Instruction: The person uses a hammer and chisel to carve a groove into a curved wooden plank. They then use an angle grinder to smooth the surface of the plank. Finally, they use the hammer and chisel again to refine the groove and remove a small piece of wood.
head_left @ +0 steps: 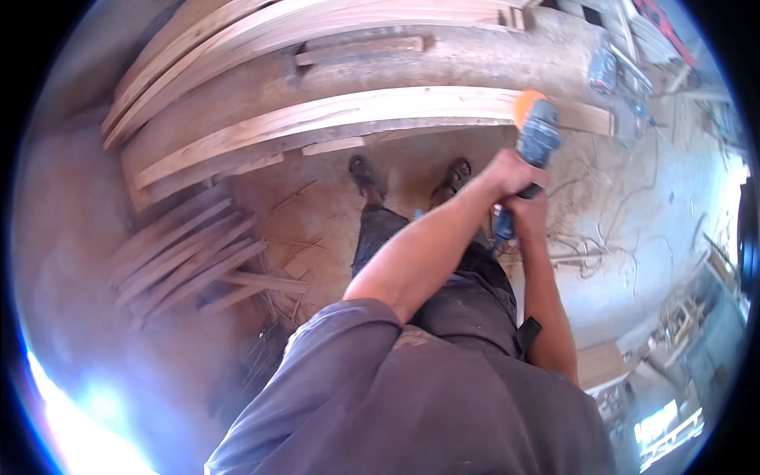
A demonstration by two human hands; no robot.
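Closest to me is the person's grey shirt [412, 404], filling the bottom of the head view, with dark trousers [467, 301] below it. From there both forearms reach up and to the right and meet on one thing: a blue-grey power tool [535, 141] with an orange end, probably an angle grinder or sander, though motion blur keeps me from being sure. The left hand [513, 176] is wrapped tight around the upper part of the tool's body. The right hand [529, 215] grips just under it, where the handle narrows and a cable seems to trail off. So the hands sit together, one stacked above the other, both clamped on the tool.

The tool is held in the air in front of the person's waist, its orange head touching or just short of the right end of the nearest plank [372, 115]; I cannot tell which.

Further out, two dark shoes [412, 176] stand on a dusty earth floor [317, 214] strewn with shavings. To the left lies a loose stack of short wooden slats [186, 257]. Beyond the feet, long planks rest across a workbench [443, 59].

As for progress, I judge the work on that near plank to be barely begun or just pausing: its face looks pale and even, and I see no fresh dust plume.
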